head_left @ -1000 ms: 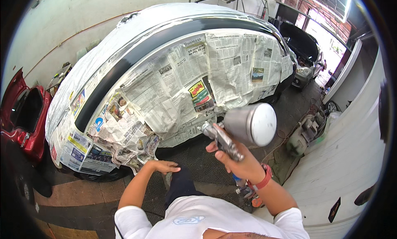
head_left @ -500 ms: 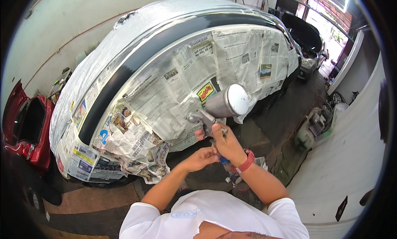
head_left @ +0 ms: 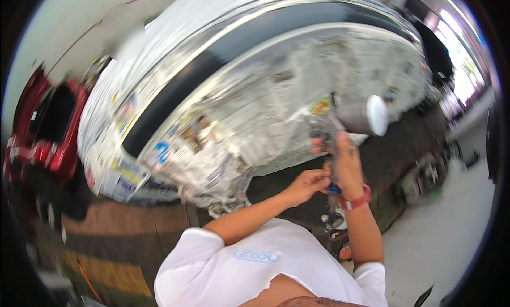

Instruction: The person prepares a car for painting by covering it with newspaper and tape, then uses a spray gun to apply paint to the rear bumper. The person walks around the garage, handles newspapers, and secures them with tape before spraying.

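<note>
A metal spray gun [head_left: 330, 130] with a grey cup [head_left: 353, 117] and a white lid is in front of my chest, its cup tilted to the right. My right hand [head_left: 349, 166] is wrapped round the gun's handle. At the handle's lower end, near a blue fitting [head_left: 333, 189], the fingers of my left hand [head_left: 309, 186] are pinched together against the gun. Beyond the gun stands a car whose side is covered with newspaper sheets [head_left: 287, 121]. A dark glossy strip [head_left: 178, 97] curves bare between the newspaper and silvery sheeting [head_left: 111, 110]. Motion blurs fine detail.
A red car [head_left: 53, 126] with a raised panel is at the left. Another dark car [head_left: 433, 54] stands at the far right, near a bright opening. Blurred equipment [head_left: 425, 174] lines the right wall. Crumpled newspaper [head_left: 223, 185] hangs low at the near car's end.
The view has swung and blurred, so the covered car sits further right in it. Both hands and the spray gun also appear further right; the grip looks the same.
</note>
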The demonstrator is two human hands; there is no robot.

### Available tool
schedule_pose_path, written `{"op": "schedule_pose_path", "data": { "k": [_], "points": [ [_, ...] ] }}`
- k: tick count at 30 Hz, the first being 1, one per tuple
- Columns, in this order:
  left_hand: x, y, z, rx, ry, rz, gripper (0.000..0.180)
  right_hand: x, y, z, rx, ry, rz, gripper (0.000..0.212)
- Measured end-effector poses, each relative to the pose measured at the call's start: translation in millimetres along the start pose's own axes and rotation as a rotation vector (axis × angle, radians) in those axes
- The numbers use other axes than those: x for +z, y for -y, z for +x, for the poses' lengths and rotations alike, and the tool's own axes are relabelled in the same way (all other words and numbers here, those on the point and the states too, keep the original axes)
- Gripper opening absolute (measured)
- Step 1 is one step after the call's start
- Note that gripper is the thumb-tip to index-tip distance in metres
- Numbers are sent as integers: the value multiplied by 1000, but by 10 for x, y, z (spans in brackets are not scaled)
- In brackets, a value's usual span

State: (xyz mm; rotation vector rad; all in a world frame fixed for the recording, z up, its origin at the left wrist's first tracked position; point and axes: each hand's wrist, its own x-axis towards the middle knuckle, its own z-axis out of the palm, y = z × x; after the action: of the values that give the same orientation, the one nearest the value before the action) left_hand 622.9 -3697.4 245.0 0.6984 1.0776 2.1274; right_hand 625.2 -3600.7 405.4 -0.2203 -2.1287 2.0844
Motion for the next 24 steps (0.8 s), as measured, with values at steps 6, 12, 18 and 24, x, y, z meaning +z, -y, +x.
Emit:
{"op": "schedule_pose_path", "data": {
  "k": [6,12,18,24],
  "points": [
    [-205,-96,7,1,15,-64,33,121,-149,202,5,67,24,66],
    [-978,-1540,-592,169,-364,710,21,186,-346,225,14,-9,32,67],
    [-3463,-3632,-1901,701,-1420,1166,27,121,-411,96,-12,-66,-41,71],
    [-6211,-4179,-3462,18,-1703,1673,48,-71,-475,22,41,-167,-136,68]
  ]
}}
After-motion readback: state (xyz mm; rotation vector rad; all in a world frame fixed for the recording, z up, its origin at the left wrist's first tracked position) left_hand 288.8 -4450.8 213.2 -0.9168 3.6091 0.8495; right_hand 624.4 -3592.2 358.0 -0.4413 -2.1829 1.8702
